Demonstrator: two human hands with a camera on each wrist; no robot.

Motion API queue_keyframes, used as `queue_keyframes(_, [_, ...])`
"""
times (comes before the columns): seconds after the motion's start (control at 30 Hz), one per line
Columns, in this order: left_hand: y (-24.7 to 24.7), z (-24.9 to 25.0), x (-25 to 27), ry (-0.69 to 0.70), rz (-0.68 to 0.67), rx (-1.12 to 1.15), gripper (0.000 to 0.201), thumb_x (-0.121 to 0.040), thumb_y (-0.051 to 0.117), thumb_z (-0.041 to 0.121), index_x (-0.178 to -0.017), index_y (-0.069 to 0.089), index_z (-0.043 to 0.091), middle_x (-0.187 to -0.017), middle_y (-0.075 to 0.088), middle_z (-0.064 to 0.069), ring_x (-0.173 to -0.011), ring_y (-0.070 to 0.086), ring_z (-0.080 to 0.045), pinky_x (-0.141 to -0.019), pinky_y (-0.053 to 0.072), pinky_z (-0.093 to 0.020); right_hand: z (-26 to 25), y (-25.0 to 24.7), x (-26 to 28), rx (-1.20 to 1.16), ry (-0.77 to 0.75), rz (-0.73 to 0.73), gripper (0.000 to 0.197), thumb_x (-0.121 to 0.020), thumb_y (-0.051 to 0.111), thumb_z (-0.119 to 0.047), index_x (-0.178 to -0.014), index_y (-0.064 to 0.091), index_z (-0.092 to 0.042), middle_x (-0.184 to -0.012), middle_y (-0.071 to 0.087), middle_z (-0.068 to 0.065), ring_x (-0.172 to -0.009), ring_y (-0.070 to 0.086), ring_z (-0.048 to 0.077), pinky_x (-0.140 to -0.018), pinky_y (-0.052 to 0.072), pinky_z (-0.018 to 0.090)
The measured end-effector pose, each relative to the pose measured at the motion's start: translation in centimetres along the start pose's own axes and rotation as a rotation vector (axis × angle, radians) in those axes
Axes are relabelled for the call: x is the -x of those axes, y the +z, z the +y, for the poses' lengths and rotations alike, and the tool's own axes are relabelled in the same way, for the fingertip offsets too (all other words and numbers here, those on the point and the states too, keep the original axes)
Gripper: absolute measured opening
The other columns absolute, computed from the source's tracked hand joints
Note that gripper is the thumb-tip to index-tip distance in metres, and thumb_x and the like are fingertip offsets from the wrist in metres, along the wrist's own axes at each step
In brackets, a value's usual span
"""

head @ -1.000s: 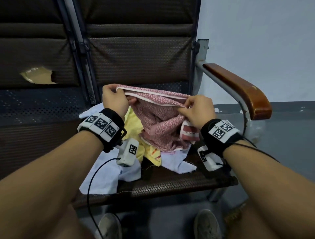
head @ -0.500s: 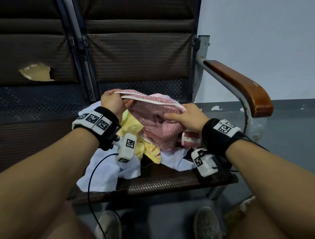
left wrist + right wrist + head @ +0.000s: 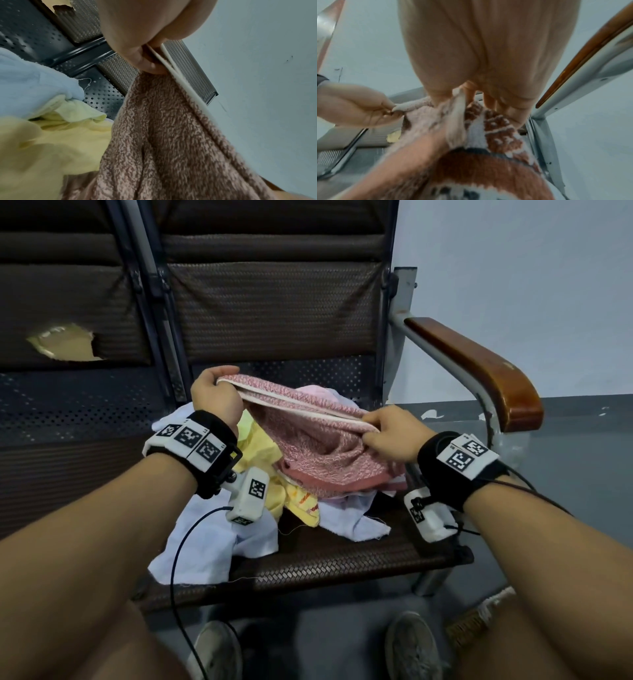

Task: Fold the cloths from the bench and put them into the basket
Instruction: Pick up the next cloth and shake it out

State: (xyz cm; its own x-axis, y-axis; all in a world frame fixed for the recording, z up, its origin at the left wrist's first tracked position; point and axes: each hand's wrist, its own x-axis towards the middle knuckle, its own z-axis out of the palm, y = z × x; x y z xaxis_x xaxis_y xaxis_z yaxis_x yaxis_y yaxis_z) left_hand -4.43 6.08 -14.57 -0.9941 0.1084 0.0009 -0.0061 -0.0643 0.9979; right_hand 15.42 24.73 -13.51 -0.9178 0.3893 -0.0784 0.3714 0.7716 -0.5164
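Note:
A pink speckled towel (image 3: pixel 318 446) with a white hem is stretched between my hands above the bench seat (image 3: pixel 342 556). My left hand (image 3: pixel 214 395) pinches its doubled hem at the far left corner; the left wrist view shows the two white edges held together in that hand (image 3: pixel 150 56) above the towel (image 3: pixel 171 135). My right hand (image 3: pixel 387 433) pinches the hem at the right, lower and nearer me, seen as fingers (image 3: pixel 508 112) on the towel (image 3: pixel 488 162). Under the towel lie a yellow cloth (image 3: pixel 270 477), a pale blue cloth (image 3: pixel 205 542) and a light pink cloth (image 3: pixel 318 392).
A wooden armrest (image 3: pixel 479 371) on a grey metal frame runs along the right of the seat. The woven backrest (image 3: pixel 274 302) stands behind, with a torn panel (image 3: pixel 65 344) at the left. My shoes (image 3: pixel 411 645) are on the floor below. No basket is in view.
Both hands have dropped lower with the towel, and the right hand has moved right and toward me, pulling the hem out straighter between them.

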Motion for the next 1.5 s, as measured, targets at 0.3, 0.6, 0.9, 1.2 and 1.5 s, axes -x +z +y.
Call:
queue_keyframes(0.3, [-0.6,-1.0,0.0,0.006,-0.073,-0.085,0.012,-0.093,0.066,0.015,-0.083,0.071,0.01,-0.073,0.065,-0.007,-0.05,0.062,-0.012,-0.052,0.052,-0.019,2.5,0.4,-0.1,0.131,-0.107,0.276,0.023,-0.096,0.05,-0.028,-0.074,0.055,-0.024,-0.069,0.056,-0.005,-0.07,0.052,0.022,-0.066,0.032,0.031])
queue_keyframes(0.6, [-0.3,-1.5,-0.1,-0.046,-0.121,-0.08,0.028,-0.098,0.055,0.028,-0.073,0.054,0.016,-0.076,0.058,-0.011,-0.072,0.06,-0.025,-0.065,0.056,-0.034,2.6,1.6,0.5,0.288,-0.314,0.352,0.014,-0.082,0.067,-0.021,-0.095,0.065,-0.018,-0.093,0.059,0.001,-0.089,0.055,0.023,-0.079,0.047,0.035])
queue_keyframes(0.9, [-0.8,-1.7,0.2,-0.078,-0.164,-0.113,0.027,-0.102,0.049,0.023,-0.076,0.052,0.016,-0.081,0.06,-0.009,-0.072,0.061,-0.022,-0.058,0.054,-0.031,2.5,2.3,0.8,0.375,-0.286,0.151,0.016,-0.094,0.043,-0.03,-0.109,0.048,-0.028,-0.079,0.053,0.001,-0.073,0.055,0.03,-0.064,0.04,0.035])
queue_keyframes(1.2, [-0.9,-1.7,0.6,-0.003,-0.21,-0.112,0.026,-0.101,0.051,0.025,-0.077,0.052,0.017,-0.068,0.061,-0.004,-0.052,0.062,-0.017,-0.054,0.054,-0.029,2.8,1.3,0.5,0.565,-0.132,0.393,0.03,-0.089,0.055,-0.04,-0.095,0.071,-0.014,-0.094,0.053,0.006,-0.093,0.051,0.028,-0.065,0.042,0.034])
queue_keyframes(1.5, [-0.7,-1.7,0.9,-0.005,-0.227,-0.112,0.025,-0.103,0.047,0.021,-0.079,0.051,0.016,-0.072,0.065,-0.007,-0.05,0.063,-0.014,-0.054,0.055,-0.029,3.4,2.9,1.2,0.383,-0.234,0.047,0.027,-0.088,0.048,-0.01,-0.115,0.053,-0.014,-0.104,0.058,0.014,-0.092,0.058,0.036,-0.078,0.047,0.04])
